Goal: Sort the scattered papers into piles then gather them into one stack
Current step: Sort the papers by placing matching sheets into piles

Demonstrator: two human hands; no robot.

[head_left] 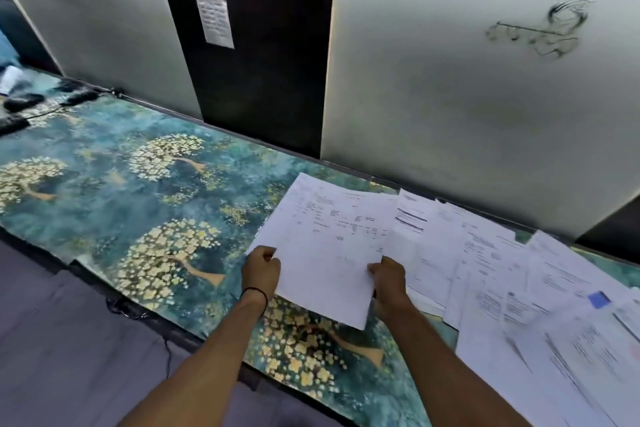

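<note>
Left hand [261,269] curled round the left edge of the held papers [329,246], right hand [388,282] pinching the right edge. Both grips are firm and both forearms reach in from the bottom of the view. A thin black band [254,295] sits on the left wrist. The top sheet is white with faint printed lines, tilted, its far corner pointing away. A second edge peeks out behind it on the left, so there is more than one sheet in that grip. The near corner hangs above the table [138,184], which wears a teal covering with pale gold trees.

Just right of the right hand lie the scattered papers [502,270], overlapping each other along the table's right side. One near the right edge shows a small blue patch.

Far left on the table are a few dark objects [20,104], too blurred to name. Behind the table stand pale wall panels. A dark panel [249,80] between them carries a small printed notice [214,21], and there's a black scribble [540,28] on the right one.
</note>
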